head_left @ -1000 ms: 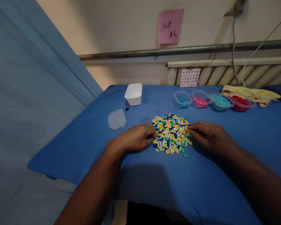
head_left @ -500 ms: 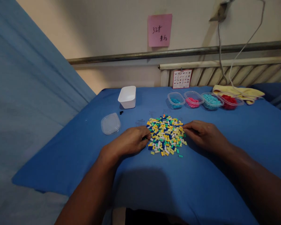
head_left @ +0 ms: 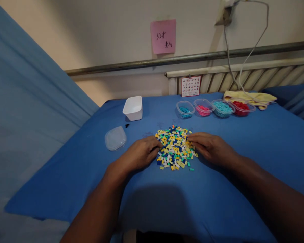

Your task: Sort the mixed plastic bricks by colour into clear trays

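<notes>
A loose pile of small toy building bricks (head_left: 174,148) in yellow, white, dark blue and green lies on the blue cloth in front of me. My left hand (head_left: 145,150) is at the pile's left edge, its fingers curled together; what they hold, if anything, is hidden. From the other side my right hand (head_left: 210,146) reaches over the right edge of the pile. Its fingers are stretched out with the thumb apart below them, and the tips touch the bricks. Nothing clearly shows between those fingers.
Behind the pile stand clear tubs of blue (head_left: 185,111), pink (head_left: 204,109), turquoise (head_left: 223,108) and red pieces (head_left: 241,107). A yellow cloth (head_left: 253,98) lies behind them. At left are a white container (head_left: 133,109), clear lids (head_left: 116,138) and a small black item (head_left: 127,125).
My right hand has moved inward, further over the pile's right edge, and its thumb and fingers have parted. My left hand stays at the left edge. The view has shifted slightly.
</notes>
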A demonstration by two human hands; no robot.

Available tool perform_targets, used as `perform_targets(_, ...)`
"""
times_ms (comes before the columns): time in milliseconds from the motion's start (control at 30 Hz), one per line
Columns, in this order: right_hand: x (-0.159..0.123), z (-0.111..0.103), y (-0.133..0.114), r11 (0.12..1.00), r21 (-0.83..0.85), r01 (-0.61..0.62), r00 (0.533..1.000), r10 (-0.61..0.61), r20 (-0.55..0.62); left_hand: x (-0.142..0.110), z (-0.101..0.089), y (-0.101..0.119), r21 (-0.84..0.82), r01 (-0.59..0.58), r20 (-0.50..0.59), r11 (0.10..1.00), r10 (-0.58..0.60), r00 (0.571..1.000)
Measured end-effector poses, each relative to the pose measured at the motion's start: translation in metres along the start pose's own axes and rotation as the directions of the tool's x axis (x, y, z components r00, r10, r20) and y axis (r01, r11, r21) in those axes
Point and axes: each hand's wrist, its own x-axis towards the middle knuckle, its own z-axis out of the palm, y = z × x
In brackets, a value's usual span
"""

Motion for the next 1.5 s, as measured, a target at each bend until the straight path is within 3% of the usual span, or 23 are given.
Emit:
perform_targets(133,0.001,-0.003,0.001,0.998,-0.04,-0.053,0.999,0.053,-0.004,-0.001,-0.001,0.002,-0.04,0.008,-0.015,0.999,-0.008,1.0)
perform_targets(233,0.002,-0.003,-0.004,0.999,-0.021,-0.038,0.999,0.038,0.018,0.0,-0.001,0.007,-0.151,0.017,-0.087,0.988,-0.031,0.996)
perform_targets(367,0.002,-0.002,-0.012,0.999,0.018,-0.036,0.998,0.037,-0.043,0.003,0.004,0.011,-0.388,0.107,-0.167,0.916,-0.184,0.969)
perform_targets(467,0.002,0.0,-0.014,0.998,0.045,-0.031,0.999,0.033,-0.031,0.007,0.012,0.008,-0.588,0.223,-0.13,0.778,-0.362,0.923)
perform_targets(567,0.0,0.002,-0.014,0.998,0.065,-0.014,1.0,0.015,-0.025,0.009,0.017,0.002,-0.773,0.315,-0.015,0.55,-0.512,0.859)
perform_targets(667,-0.002,0.003,-0.013,0.998,0.07,-0.007,0.999,0.009,-0.035,0.012,0.018,-0.001,-0.873,0.336,0.069,0.353,-0.591,0.803)
perform_targets(833,-0.003,0.002,-0.013,0.997,0.071,-0.006,0.999,0.01,-0.052,0.014,0.014,0.001,-0.92,0.317,0.094,0.232,-0.653,0.752)
perform_targets(933,-0.001,0.001,-0.013,0.997,0.072,-0.005,0.998,0.009,-0.057,0.012,0.012,-0.002,-0.92,0.312,0.09,0.238,-0.645,0.758)
perform_targets(1033,0.0,-0.002,-0.013,0.997,0.075,-0.025,0.997,0.03,-0.072,0.009,0.012,-0.008,-0.888,0.341,0.089,0.308,-0.613,0.785)
perform_targets(1167,0.0,-0.006,-0.004,0.993,0.075,-0.089,0.99,0.097,-0.106,0.006,0.015,-0.011,-0.749,0.352,0.005,0.561,-0.527,0.85)
perform_targets(1300,-0.007,-0.001,0.016,0.972,0.079,-0.221,0.953,0.233,-0.196,-0.001,0.006,-0.012,-0.404,0.306,-0.219,0.862,-0.416,0.883)
perform_targets(1400,-0.011,0.006,0.031,0.941,0.133,-0.311,0.913,0.334,-0.233,-0.013,-0.013,-0.021,-0.087,0.412,-0.398,0.907,-0.411,0.82)
perform_targets(1500,-0.011,0.011,0.035,0.92,0.177,-0.35,0.891,0.385,-0.24,-0.028,-0.03,-0.04,0.065,0.661,-0.533,0.747,-0.534,0.656)
